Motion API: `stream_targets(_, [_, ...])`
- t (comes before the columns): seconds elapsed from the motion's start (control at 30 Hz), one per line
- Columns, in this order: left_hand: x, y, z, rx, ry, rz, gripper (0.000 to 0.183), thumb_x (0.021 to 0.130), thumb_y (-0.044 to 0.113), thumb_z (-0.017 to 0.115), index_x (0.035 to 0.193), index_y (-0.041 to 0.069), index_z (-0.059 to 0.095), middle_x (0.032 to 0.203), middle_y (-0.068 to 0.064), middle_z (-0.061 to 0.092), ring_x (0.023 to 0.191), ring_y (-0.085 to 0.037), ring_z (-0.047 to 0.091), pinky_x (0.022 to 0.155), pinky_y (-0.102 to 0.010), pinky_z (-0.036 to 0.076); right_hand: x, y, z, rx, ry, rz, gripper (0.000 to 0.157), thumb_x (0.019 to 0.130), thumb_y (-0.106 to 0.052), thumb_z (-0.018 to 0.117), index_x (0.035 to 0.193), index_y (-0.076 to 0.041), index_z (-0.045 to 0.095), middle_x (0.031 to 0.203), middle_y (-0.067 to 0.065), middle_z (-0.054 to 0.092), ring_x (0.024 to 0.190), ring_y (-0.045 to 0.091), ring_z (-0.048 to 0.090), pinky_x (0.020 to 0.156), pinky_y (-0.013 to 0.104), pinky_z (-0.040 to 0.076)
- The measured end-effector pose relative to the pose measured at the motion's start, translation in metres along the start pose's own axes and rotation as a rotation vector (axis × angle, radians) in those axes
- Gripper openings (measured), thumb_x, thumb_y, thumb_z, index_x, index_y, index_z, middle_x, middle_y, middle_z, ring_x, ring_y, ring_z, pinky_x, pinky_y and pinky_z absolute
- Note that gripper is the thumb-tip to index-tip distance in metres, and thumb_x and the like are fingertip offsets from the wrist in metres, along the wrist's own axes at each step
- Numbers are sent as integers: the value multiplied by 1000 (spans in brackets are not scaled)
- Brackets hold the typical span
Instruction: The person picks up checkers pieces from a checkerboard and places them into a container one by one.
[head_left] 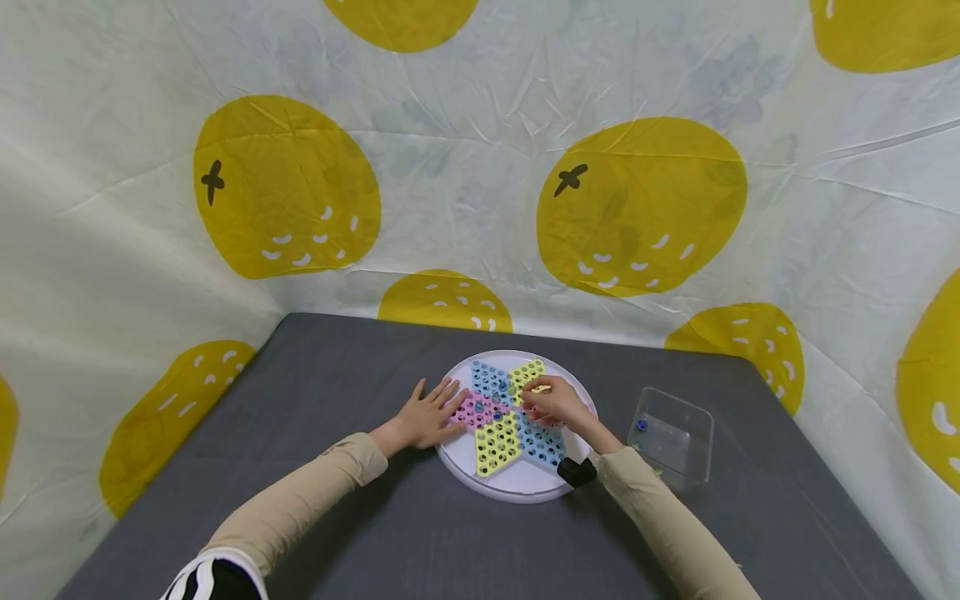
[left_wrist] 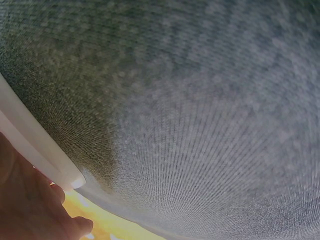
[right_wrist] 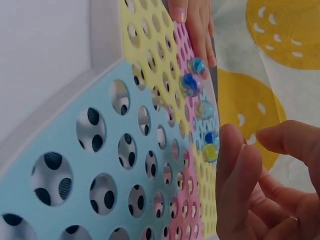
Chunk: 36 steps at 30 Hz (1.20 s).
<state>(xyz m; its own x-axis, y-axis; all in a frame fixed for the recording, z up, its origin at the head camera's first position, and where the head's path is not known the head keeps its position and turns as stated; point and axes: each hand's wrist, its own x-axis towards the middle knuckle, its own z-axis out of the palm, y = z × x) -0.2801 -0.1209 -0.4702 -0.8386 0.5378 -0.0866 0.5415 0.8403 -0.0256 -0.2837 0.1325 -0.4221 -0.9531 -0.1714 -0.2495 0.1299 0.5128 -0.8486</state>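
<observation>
Our left hand lies straight-fingered at nine o'clock of the board; the right hand curls over two o'clock, and we cannot tell if its grip holds something. Brushing the marbles, between nine and twelve from centre, could unseat them.

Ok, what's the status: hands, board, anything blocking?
Left hand spread, touching board. Right hand over board, grip unclear. Marbles on board. Plastic box off to the side; nothing seems in the way.
</observation>
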Motion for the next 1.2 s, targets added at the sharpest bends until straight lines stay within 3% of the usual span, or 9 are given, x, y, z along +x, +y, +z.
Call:
stream_targets(0.33, [-2,2,-3,-15,8,11,64,92,54,28,144,19,15,151,-5,15,140,-23,11,107,-56,9,15,3,3,52,-13,-65,26,82,-19,58,101,-1,55,77,10,67,54,11,62,48,25,48])
stream_targets(0.57, [-4,1,-4,-20,12,23,64,92,53,28,144,18,16,151,-6,16,139,-24,13,106,-56,10,28,7,11,50,12,-9,31,85,-17,57,112,-1,57,87,15,68,54,9,61,48,23,47])
stream_targets(0.7, [-4,1,-4,-25,11,19,64,92,53,28,144,18,16,151,-6,16,139,-24,12,106,-56,9,32,7,13,58,0,-4,32,86,-16,56,115,-2,56,82,12,68,51,8,58,46,21,45])
stream_targets(1.2, [-2,1,-5,-21,-1,14,64,92,53,28,144,19,15,151,-5,16,139,-24,12,106,-56,9,43,10,18,34,35,8,26,84,-13,59,107,-2,59,73,7,64,46,8,55,43,21,44])
